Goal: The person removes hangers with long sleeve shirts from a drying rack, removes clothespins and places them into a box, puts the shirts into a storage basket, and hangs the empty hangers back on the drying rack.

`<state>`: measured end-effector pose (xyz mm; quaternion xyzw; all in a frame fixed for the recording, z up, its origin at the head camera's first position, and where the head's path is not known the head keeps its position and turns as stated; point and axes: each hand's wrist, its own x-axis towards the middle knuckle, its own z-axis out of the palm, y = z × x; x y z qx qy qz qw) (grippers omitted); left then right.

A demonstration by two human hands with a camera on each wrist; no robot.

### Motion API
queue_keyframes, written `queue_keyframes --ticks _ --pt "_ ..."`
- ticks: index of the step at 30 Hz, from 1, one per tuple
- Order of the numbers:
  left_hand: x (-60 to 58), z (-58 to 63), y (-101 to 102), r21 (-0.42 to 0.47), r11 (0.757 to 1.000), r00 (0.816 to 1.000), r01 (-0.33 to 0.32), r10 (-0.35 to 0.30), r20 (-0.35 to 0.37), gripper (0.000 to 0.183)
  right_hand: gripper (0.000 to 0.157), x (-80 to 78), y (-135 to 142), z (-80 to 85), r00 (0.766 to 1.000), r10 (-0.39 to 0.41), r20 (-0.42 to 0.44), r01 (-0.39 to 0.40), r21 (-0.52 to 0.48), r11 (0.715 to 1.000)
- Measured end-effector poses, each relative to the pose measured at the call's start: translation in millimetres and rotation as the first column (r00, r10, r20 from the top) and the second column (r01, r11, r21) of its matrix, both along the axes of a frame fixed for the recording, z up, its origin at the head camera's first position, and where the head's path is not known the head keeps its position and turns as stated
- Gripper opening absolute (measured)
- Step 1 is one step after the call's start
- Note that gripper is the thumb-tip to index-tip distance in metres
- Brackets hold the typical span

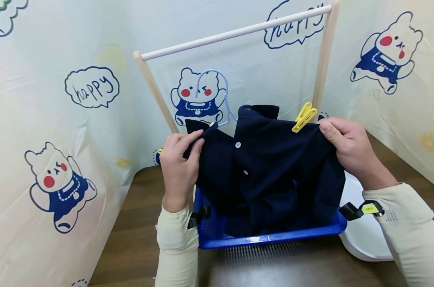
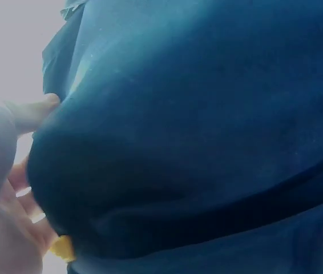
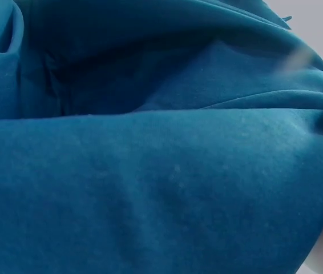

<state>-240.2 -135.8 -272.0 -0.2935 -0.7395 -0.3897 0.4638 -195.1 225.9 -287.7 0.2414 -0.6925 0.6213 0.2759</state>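
A dark navy shirt (image 1: 270, 159) with white buttons hangs between both hands, its lower part over a blue basket (image 1: 270, 239). At its left shoulder area, the left hand (image 1: 181, 167) pinches the cloth between thumb and fingers. The right hand (image 1: 349, 145) grips the opposite shoulder. Beside that hand, a yellow clothespin (image 1: 304, 118) sits on the shirt's top edge. A pale blue hanger (image 1: 227, 93) shows its hook above the collar opening; the rest is hidden by cloth. In the left wrist view a small yellow piece (image 2: 63, 248) shows by the fingers. Blue-looking cloth (image 3: 150, 188) fills the right wrist view.
Behind the shirt stands a rack with a white rod (image 1: 238, 34) and wooden posts (image 1: 324, 59). A white rounded object (image 1: 367, 239) lies right of the basket on the brown table (image 1: 131, 227). Printed cloth (image 1: 77, 127) surrounds the back and sides.
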Motion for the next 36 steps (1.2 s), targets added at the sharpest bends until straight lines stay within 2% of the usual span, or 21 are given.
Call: queue_keyframes --ticks 8,18,26,36 --pt "-1.4 -7.3 1 -0.017 0.998 0.998 -0.057 0.056 -0.024 0.017 0.026 -2.9 -3 -4.2 0.996 -0.078 0.044 0.075 0.078 0.994" --pt "-4.3 -15.8 3 0.013 1.000 1.000 -0.012 0.012 -0.010 0.013 0.020 -10.1 5 -5.3 0.984 -0.132 0.121 0.109 0.181 0.977" --pt "-3.9 -24.2 1 0.025 0.999 1.000 -0.028 0.027 0.009 0.012 0.020 -15.2 5 -3.2 0.976 -0.129 0.178 0.092 0.206 0.974" --pt "-2.6 -23.3 -2 0.019 1.000 1.000 -0.015 0.014 0.015 0.014 0.027 -14.4 1 9.7 0.975 -0.105 0.198 0.052 0.257 0.965"
